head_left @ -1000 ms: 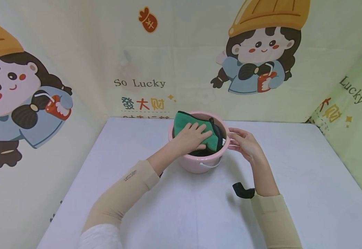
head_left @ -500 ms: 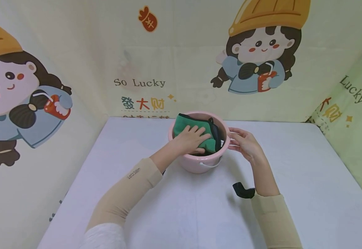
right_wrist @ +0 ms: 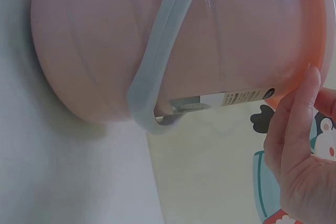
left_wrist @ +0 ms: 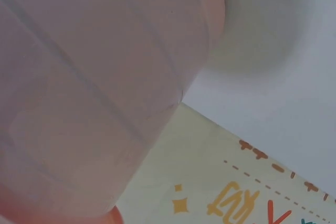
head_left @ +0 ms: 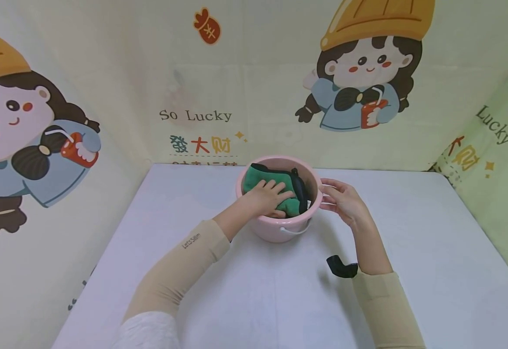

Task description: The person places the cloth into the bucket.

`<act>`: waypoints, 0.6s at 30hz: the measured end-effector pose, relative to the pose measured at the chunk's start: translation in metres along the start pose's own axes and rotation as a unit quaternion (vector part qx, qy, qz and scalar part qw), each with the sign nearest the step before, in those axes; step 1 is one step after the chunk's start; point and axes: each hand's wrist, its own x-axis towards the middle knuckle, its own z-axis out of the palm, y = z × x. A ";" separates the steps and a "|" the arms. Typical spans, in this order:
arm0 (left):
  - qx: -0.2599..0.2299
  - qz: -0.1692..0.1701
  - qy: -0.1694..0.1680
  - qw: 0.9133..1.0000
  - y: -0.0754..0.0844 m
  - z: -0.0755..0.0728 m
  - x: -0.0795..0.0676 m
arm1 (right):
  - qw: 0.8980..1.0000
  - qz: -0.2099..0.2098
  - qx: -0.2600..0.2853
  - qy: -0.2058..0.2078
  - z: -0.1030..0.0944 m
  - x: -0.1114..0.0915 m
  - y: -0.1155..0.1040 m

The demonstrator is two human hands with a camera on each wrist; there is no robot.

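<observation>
A pink bucket (head_left: 280,228) stands upright on the white table in the head view, its pale handle (head_left: 295,231) hanging at the front. Inside it lies a folded green fabric item with black edging (head_left: 276,174); its exact kind is unclear. My left hand (head_left: 267,198) presses down on that fabric with fingers spread, the thumb low inside the bucket. On the bucket's right side, the fingertips of my right hand (head_left: 343,201) touch the wall at the rim, fingers extended. The left wrist view shows only the bucket's outer wall (left_wrist: 100,77), with no hand visible.
The white table (head_left: 219,300) spreads around the bucket. A printed cloth backdrop (head_left: 262,87) rises behind and at both sides. A black curved piece (head_left: 342,267) sits by the right cuff. A label (right_wrist: 226,99) is stuck on the bucket's side.
The green fabric item has sunk lower into the bucket under my left hand, which has moved slightly down with it. My right hand and the bucket have stayed in place.
</observation>
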 end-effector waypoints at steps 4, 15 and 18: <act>-0.017 0.003 0.017 1.000 -0.002 0.002 0.000 | 1.000 0.000 -0.005 0.000 0.000 0.002 0.001; -0.223 0.057 0.072 0.970 -0.026 0.000 -0.018 | 0.990 -0.030 -0.133 -0.025 -0.006 0.001 -0.003; -0.322 0.076 0.130 0.935 -0.040 0.003 -0.026 | 0.976 -0.041 -0.211 -0.033 -0.006 -0.001 -0.011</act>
